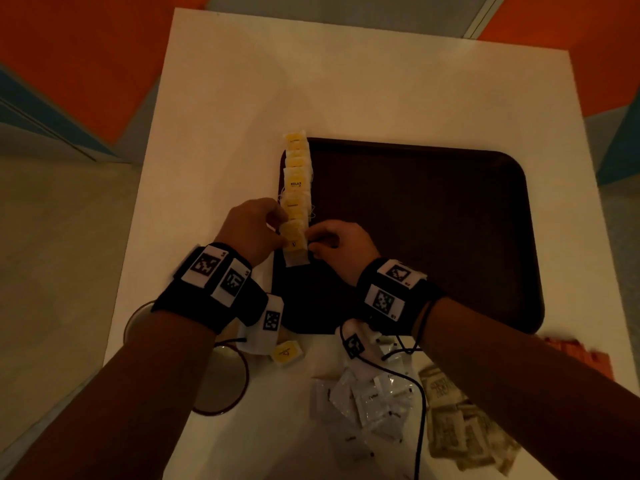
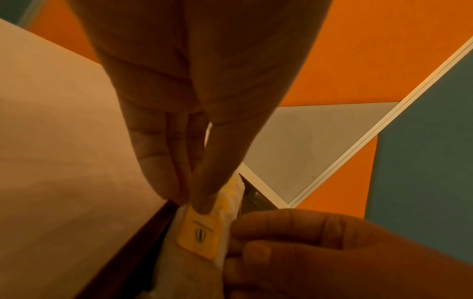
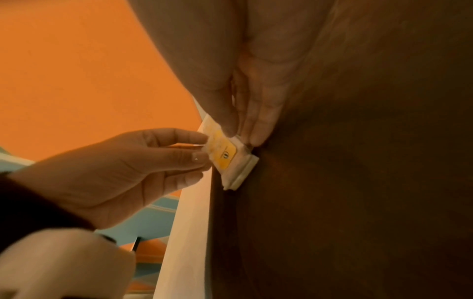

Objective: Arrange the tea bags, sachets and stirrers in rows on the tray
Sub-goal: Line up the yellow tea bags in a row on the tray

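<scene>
**Tea-bag row at the tray's left rim: both hands on the nearest bag**

Head view: One dark tray (image 1: 433, 237) sits on the white counter (image 1: 242, 98). One overlapping row of roughly eight yellow-tagged tea bags (image 1: 295, 188) runs along the tray's left rim; the exact count is unclear. The rest of the tray floor, to the right, is bare. The left hand (image 1: 251, 230) and right hand (image 1: 341, 245) flank the nearest tea bag (image 1: 295, 245). On the near counter lie one loose tea bag (image 1: 285, 353), a heap of white sachets (image 1: 367, 403) and a heap of brown sachets (image 1: 460, 431).

Left wrist view: The left grip's straight fingertips (image 2: 202, 204) press the bag's far end, above its yellow tag.

Right wrist view: The right grip's thumb and fingers (image 3: 252, 129) pinch the bag's right edge, beside the tray rim.
</scene>
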{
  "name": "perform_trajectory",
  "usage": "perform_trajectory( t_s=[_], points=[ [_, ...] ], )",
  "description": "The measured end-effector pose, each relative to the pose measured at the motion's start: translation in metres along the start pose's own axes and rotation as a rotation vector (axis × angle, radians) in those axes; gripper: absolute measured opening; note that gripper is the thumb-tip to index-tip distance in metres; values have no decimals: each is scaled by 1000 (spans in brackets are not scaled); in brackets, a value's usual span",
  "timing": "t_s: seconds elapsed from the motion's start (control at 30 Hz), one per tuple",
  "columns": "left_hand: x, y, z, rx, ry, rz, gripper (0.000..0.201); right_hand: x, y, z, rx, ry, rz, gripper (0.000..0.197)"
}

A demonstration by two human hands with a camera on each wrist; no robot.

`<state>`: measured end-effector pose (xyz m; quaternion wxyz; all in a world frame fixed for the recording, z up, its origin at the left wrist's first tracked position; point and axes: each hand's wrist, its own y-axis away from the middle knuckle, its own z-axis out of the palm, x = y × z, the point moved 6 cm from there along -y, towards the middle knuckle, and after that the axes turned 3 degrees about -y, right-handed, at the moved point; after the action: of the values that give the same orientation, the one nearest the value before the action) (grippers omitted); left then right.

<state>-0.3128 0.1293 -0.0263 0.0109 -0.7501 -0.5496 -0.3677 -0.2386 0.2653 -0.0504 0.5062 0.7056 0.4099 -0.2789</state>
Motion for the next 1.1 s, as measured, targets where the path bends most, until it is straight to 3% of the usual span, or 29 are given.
perform_trajectory(
  t_s=[0.23,0.33,0.43,0.57,0.73,0.8,0.93,1.1],
  points=[
    [10,30,-29,144,56,100,24,-10,19,-9,34,65,-79,16],
    [10,65,-40,157,124,133,19,-10,43,-1,-78,136,-133,18],
    [4,108,-43,165,203,82,14,-6,70,15,-211,245,-193,20],
    [-4,157,-29,142,275,48,21,-5,98,44,-346,441,-283,29],
    [-9,172,2,127,-9,120,20,8,113,74,-396,664,-287,31],
    [-10,161,11,40,-172,90,25,12,120,72,-392,668,-279,27],
    [-17,126,29,-287,-520,-106,41,20,131,58,-405,634,-221,20],
    [-12,111,45,-435,-620,-198,40,16,140,39,-323,545,-213,23]
  ],
)
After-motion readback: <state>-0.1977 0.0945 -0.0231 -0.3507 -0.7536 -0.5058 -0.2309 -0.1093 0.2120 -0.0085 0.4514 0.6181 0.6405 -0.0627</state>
